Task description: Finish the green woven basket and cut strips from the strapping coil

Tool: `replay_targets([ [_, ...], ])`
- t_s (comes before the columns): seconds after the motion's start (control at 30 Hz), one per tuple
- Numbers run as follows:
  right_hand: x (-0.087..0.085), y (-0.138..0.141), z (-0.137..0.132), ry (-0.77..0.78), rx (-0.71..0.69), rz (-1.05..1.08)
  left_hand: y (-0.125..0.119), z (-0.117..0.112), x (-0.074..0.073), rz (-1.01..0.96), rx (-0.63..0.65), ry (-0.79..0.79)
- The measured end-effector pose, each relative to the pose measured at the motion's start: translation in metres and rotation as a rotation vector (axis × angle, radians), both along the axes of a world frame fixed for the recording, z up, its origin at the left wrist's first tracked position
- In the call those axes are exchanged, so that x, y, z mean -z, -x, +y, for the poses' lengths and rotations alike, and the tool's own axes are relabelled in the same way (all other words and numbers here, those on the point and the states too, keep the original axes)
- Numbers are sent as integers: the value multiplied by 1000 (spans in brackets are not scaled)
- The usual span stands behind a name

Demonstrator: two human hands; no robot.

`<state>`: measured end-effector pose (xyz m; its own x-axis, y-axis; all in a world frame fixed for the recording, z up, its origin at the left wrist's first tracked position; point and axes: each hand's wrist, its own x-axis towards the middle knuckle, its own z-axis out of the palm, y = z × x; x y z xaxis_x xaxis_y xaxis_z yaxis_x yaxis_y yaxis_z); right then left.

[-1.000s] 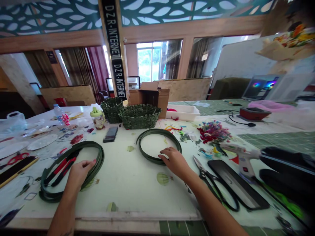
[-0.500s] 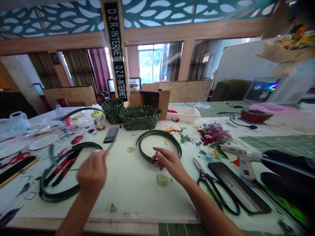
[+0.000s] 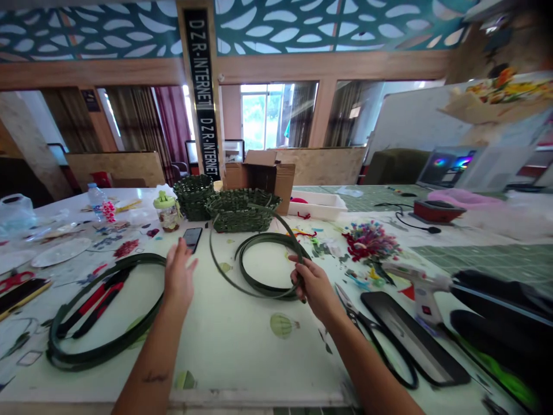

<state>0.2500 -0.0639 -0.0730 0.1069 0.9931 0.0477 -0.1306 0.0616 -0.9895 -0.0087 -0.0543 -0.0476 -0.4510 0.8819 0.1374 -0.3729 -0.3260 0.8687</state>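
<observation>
My right hand (image 3: 314,288) is closed around a narrow green strip (image 3: 211,245) bent into a wide loop. The loop rises over a coil of green strips (image 3: 241,262) lying on the table. My left hand (image 3: 178,279) is raised with its fingers stretched out and nothing in it, just right of a second, larger coil (image 3: 54,346). Inside that coil lies a tool with red and black handles (image 3: 103,306). Behind the hands stand a woven green basket (image 3: 242,216) and a rounder woven basket (image 3: 193,202).
A phone (image 3: 192,237) and a lidded jar (image 3: 167,213) sit behind my left hand. To the right are large black scissors (image 3: 380,340), a dark tray (image 3: 415,337), a glue gun (image 3: 425,294) and a bunch of colourful stems (image 3: 374,239). A cardboard box (image 3: 283,184) stands behind the baskets.
The left hand was closed on a thin strip and is now open. My right hand, loosely spread before, has closed on a strip that now stands as a raised loop.
</observation>
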Motion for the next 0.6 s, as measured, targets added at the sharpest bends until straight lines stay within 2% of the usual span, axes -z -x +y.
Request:
replay_targets([
  [0.07, 2, 4, -1, 14, -35, -41, 7, 5, -4, -265, 355, 92],
  [0.13, 7, 7, -2, 40, -110, -118, 11, 6, -1, -388, 547, 123],
  [0.17, 9, 8, -2, 61, -167, -186, 13, 5, 2, -426, 593, 131],
  [0.27, 15, 5, 0, 15, -218, -581, 23, 2, 13, -500, 706, 153],
  [0.37, 9, 0, 12, -145, -69, -898, 36, 1, 21, -515, 808, 190],
  [0.47, -10, 6, 41, -269, -27, -1045, 39, 4, 25, -477, 844, 263],
  [0.6, -38, 39, 100, -404, -155, -1310, 29, 9, 28, -405, 808, 409],
])
